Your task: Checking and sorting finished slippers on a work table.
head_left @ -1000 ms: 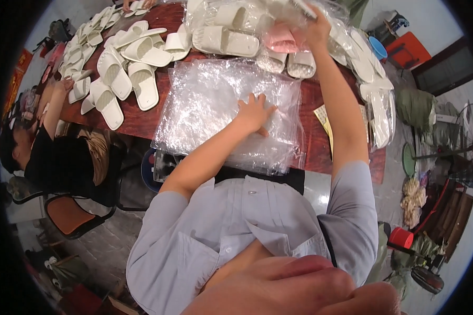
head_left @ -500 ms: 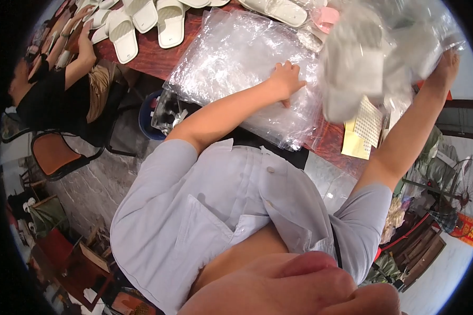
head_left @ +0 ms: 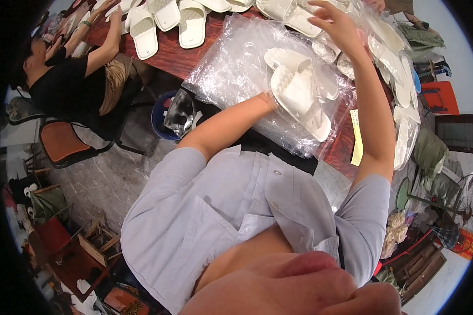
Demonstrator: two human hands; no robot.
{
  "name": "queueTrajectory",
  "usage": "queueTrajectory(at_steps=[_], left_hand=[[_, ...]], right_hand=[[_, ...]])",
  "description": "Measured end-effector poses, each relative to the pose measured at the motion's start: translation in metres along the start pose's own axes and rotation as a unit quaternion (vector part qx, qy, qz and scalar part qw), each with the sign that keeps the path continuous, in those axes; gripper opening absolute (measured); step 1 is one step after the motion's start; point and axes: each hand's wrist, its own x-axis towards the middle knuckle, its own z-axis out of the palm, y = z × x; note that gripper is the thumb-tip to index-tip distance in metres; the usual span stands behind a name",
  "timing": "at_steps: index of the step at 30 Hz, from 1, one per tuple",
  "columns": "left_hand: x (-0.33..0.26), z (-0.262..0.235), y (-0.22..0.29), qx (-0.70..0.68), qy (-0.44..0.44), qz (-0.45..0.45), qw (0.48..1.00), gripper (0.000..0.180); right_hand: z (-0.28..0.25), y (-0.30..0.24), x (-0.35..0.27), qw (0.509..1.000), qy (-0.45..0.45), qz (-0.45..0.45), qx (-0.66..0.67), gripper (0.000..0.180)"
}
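Note:
A pair of white slippers lies overlapping on a stack of clear plastic bags, in front of me on the dark red table. Clear film shows around part of the pair. My left hand reaches to the near side of these slippers; its fingers are hidden beneath or behind them. Raised toward the back of the table, my right hand has its fingers apart and nothing visible in them. It is nearest to some bagged white slippers.
Loose white slippers line the far left of the table. Bagged slippers run along its right side, beside a yellow sheet. A blue bin stands below the near edge. Another person handles slippers at left.
The blurred slippers in clear film at my right now lie on the bag stack. My right hand has moved left toward the back slippers. My left fingers, visible before, are now covered.

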Motion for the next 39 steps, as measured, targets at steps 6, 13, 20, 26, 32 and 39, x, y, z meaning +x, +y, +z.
queueTrajectory(at_steps=[6, 13, 20, 26, 32, 39], left_hand=[[-0.006, 0.013, -0.007, -0.037, -0.003, 0.020, 0.999, 0.056], [-0.021, 0.027, -0.028, -0.287, -0.083, 0.001, 0.954, 0.059], [-0.020, 0.015, -0.023, -0.083, 0.014, 0.075, 0.994, 0.064], [-0.016, 0.004, -0.020, -0.202, -0.165, 0.064, 0.963, 0.065], [-0.031, -0.021, -0.011, -0.184, -0.144, 0.084, 0.969, 0.075], [-0.056, -0.106, 0.012, -0.066, -0.290, 0.042, 0.954, 0.073]], right_hand=[[-0.057, -0.015, -0.110, 0.944, -0.253, 0.209, -0.039, 0.017], [0.013, 0.015, -0.186, 0.987, -0.129, 0.066, 0.064, 0.062], [0.056, 0.048, -0.159, 0.994, -0.050, 0.065, 0.077, 0.107], [0.081, 0.092, -0.170, 0.972, -0.029, 0.177, 0.150, 0.104], [0.087, 0.101, -0.177, 0.956, -0.020, 0.226, 0.184, 0.100], [0.085, 0.092, -0.181, 0.972, 0.010, 0.184, 0.145, 0.069]])
